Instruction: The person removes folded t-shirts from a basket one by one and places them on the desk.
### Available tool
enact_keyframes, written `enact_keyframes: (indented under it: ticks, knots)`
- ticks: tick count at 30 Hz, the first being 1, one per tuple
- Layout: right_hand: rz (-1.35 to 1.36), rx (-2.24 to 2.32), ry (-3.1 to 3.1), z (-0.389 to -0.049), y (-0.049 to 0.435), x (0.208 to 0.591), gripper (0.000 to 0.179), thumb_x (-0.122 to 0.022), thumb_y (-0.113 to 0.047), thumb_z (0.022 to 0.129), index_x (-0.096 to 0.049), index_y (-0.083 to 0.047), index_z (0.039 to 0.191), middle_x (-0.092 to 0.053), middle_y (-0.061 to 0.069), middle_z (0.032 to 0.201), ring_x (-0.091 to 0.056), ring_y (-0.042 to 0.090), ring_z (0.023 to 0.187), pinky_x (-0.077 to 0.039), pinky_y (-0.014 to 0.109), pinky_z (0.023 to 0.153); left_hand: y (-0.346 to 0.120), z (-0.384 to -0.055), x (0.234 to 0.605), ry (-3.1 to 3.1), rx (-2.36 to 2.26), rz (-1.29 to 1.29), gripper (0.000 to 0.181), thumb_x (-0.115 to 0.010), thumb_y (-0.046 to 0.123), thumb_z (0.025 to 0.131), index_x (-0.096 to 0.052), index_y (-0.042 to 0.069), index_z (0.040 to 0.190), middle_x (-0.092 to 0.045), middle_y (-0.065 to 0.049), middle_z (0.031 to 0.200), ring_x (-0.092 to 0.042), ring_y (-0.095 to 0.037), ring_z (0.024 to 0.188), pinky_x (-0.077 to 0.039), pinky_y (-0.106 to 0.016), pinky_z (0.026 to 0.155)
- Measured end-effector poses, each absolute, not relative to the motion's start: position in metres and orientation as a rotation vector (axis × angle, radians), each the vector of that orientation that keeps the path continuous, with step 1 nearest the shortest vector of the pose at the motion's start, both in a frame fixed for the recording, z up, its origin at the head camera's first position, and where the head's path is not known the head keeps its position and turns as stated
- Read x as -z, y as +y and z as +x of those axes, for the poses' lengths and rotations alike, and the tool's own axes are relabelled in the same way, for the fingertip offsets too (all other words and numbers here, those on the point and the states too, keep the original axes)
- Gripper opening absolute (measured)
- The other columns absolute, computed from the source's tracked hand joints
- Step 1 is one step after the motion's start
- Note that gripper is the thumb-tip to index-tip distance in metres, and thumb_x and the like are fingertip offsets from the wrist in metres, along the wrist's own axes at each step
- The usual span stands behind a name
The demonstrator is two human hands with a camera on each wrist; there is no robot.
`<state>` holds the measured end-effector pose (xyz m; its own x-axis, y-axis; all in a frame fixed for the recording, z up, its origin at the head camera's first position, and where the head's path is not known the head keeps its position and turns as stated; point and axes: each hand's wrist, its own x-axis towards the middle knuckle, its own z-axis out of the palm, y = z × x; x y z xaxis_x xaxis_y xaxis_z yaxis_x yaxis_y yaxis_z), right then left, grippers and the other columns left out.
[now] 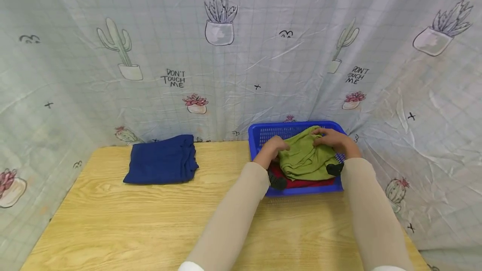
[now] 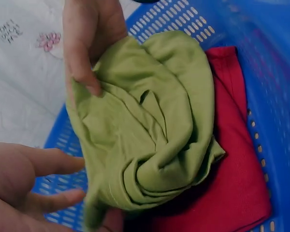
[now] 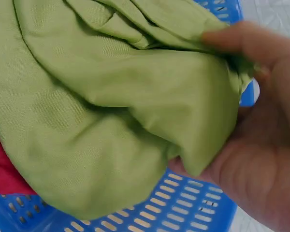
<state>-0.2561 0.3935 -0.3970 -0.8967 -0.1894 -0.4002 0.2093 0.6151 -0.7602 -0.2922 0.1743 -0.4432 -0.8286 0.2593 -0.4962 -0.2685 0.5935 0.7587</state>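
A crumpled green cloth (image 1: pixel 306 158) lies in the blue plastic basket (image 1: pixel 297 194), on top of a folded red cloth (image 2: pixel 241 188). At the cloth's left side, my left hand (image 1: pixel 274 149) pinches its edge; in the left wrist view one finger goes beneath the fabric. On the far right side, my right hand (image 1: pixel 335 139) grips the green cloth between thumb and fingers. The right wrist view shows that hand (image 3: pixel 261 121) with the thumb on top and fingers partly hidden under the fabric.
A folded dark blue cloth (image 1: pixel 162 160) lies on the left of the wooden table (image 1: pixel 132 221). The basket stands at the table's back right, close to a printed curtain (image 1: pixel 241 62) that hangs behind and along the sides. Small dark objects sit by both wrists.
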Motion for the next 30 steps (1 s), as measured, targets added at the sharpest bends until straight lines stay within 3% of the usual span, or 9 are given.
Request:
enact_keyframes:
  ticks: [2, 7, 9, 13, 16, 19, 24, 27, 30]
  knots:
    - [0.041, 1.264, 2.34, -0.256, 0.392, 0.398, 0.066, -0.057, -0.022, 0.105, -0.026, -0.001, 0.159, 0.007, 0.025, 0.167, -0.021, 0.048, 0.147, -0.034, 0.058, 0.113, 0.168, -0.284, 0.435, 2.205, -1.305, -0.045, 0.061, -0.066, 0.014, 0.098, -0.042, -0.001, 0.152, -0.047, -0.016, 0.15, -0.061, -0.027, 0.107, -0.057, -0.046, 0.086]
    - [0.012, 1.249, 2.386, -0.257, 0.386, 0.399, 0.074, -0.059, -0.034, 0.105, -0.023, -0.004, 0.162, 0.006, 0.023, 0.168, -0.01, 0.047, 0.152, -0.023, 0.06, 0.119, 0.161, -0.273, 0.428, 2.215, -1.304, -0.098, 0.062, -0.067, 0.014, 0.098, -0.042, -0.001, 0.152, -0.051, -0.012, 0.147, -0.051, -0.012, 0.089, -0.048, -0.029, 0.079]
    - [0.003, 1.251, 2.381, -0.257, 0.384, 0.398, 0.068, -0.057, -0.028, 0.105, -0.026, -0.003, 0.161, 0.007, 0.022, 0.168, -0.021, 0.046, 0.149, -0.031, 0.057, 0.116, 0.161, -0.276, 0.431, 2.198, -1.29, -0.121, 0.064, -0.071, 0.017, 0.096, -0.044, 0.0, 0.152, -0.051, -0.01, 0.148, -0.052, -0.01, 0.099, -0.045, -0.024, 0.076]
    - [0.016, 1.295, 2.263, -0.254, 0.382, 0.395, 0.058, -0.046, -0.014, 0.108, -0.025, -0.004, 0.161, -0.002, 0.027, 0.166, -0.053, 0.033, 0.125, -0.049, 0.04, 0.098, 0.16, -0.279, 0.432, 2.169, -1.336, -0.186, 0.054, -0.074, 0.015, 0.092, -0.056, 0.002, 0.141, -0.062, -0.006, 0.119, -0.036, -0.004, 0.075, -0.036, -0.021, 0.06]
    - [0.038, 1.338, 2.159, -0.252, 0.381, 0.394, 0.057, -0.038, -0.009, 0.109, -0.021, -0.008, 0.163, -0.015, 0.027, 0.162, -0.061, 0.022, 0.104, -0.054, 0.034, 0.085, 0.161, -0.281, 0.434, 2.099, -1.442, -0.229, 0.055, -0.073, 0.01, 0.091, -0.054, 0.0, 0.142, -0.06, -0.008, 0.116, -0.039, -0.009, 0.071, -0.042, -0.024, 0.059]
    - [0.036, 1.382, 2.096, -0.252, 0.382, 0.394, 0.055, -0.038, -0.016, 0.111, -0.023, -0.011, 0.163, -0.02, 0.022, 0.162, -0.059, 0.02, 0.11, -0.054, 0.033, 0.087, 0.166, -0.284, 0.44, 2.042, -1.54, -0.269, 0.062, -0.074, 0.006, 0.09, -0.049, -0.004, 0.145, -0.057, -0.015, 0.132, -0.06, -0.018, 0.091, -0.056, -0.033, 0.077]
    - [0.028, 1.407, 2.114, -0.257, 0.384, 0.398, 0.056, -0.04, -0.038, 0.112, -0.035, -0.008, 0.159, -0.026, 0.018, 0.163, -0.05, 0.025, 0.129, -0.052, 0.035, 0.096, 0.174, -0.301, 0.471, 2.046, -1.636, -0.273, 0.05, -0.082, 0.009, 0.085, -0.065, 0.001, 0.131, -0.06, -0.011, 0.137, -0.062, -0.023, 0.118, -0.056, -0.035, 0.087]
    - [0.007, 1.356, 2.182, -0.258, 0.388, 0.401, 0.052, -0.046, -0.03, 0.111, -0.039, -0.007, 0.157, -0.021, 0.022, 0.164, -0.061, 0.021, 0.115, -0.055, 0.034, 0.09, 0.169, -0.305, 0.475, 2.021, -1.626, -0.234, 0.042, -0.079, 0.005, 0.088, -0.072, 0.014, 0.129, -0.055, -0.006, 0.148, -0.051, -0.018, 0.133, -0.051, -0.028, 0.086]
    - [-0.017, 1.341, 2.243, -0.257, 0.395, 0.402, 0.052, -0.053, -0.018, 0.108, -0.039, -0.006, 0.157, -0.016, 0.025, 0.165, -0.067, 0.015, 0.094, -0.058, 0.033, 0.08, 0.16, -0.292, 0.452, 2.03, -1.608, -0.203, 0.047, -0.071, -0.001, 0.093, -0.069, 0.018, 0.135, -0.045, -0.006, 0.157, -0.052, -0.015, 0.123, -0.044, -0.025, 0.072]
